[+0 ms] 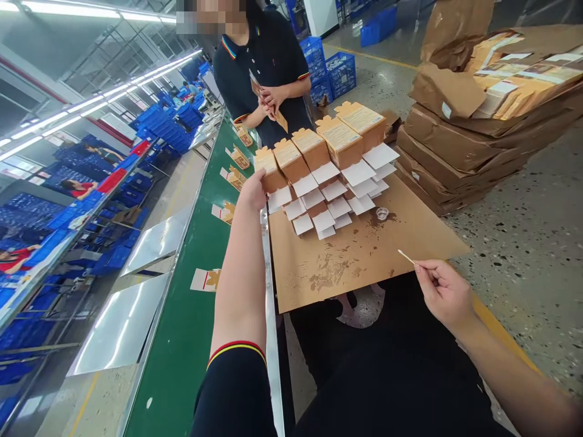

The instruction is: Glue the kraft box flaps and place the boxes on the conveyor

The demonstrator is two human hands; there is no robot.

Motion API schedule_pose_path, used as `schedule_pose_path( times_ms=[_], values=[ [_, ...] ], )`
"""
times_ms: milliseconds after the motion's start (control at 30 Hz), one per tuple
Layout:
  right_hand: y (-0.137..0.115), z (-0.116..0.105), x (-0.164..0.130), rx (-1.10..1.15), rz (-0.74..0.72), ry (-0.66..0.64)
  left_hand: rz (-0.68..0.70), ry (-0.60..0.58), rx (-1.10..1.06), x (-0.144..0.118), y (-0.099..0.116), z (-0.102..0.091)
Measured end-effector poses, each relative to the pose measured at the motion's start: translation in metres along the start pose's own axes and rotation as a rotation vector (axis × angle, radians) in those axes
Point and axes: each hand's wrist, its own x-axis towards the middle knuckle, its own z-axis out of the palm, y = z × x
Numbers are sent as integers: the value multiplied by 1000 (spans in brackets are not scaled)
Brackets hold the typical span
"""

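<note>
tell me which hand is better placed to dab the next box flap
Right, probably. The right hand holds the stick over the cardboard sheet, near the small cup and open flaps. The left hand is busy steadying the end box.

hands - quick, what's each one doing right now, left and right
Left hand: touching the nearest small carton in the row; grip cannot be told.
Right hand: closed, pinching a thin stick above the cardboard sheet.

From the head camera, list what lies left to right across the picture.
Blue crates → green conveyor belt → left hand on a small carton → glue dish → right hand with stick → stacked brown cartons.
</note>
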Motion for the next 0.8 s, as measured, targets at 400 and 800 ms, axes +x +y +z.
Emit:
schedule_pose_path(
  times_ms=[400, 800],
  values=[
    [36, 46, 173, -519, -23, -514, 77, -51, -261, -193, -71, -83],
    [31, 39, 141, -369, -179, -491, -70, 58, -95, -250, -192, -68]
  ],
)
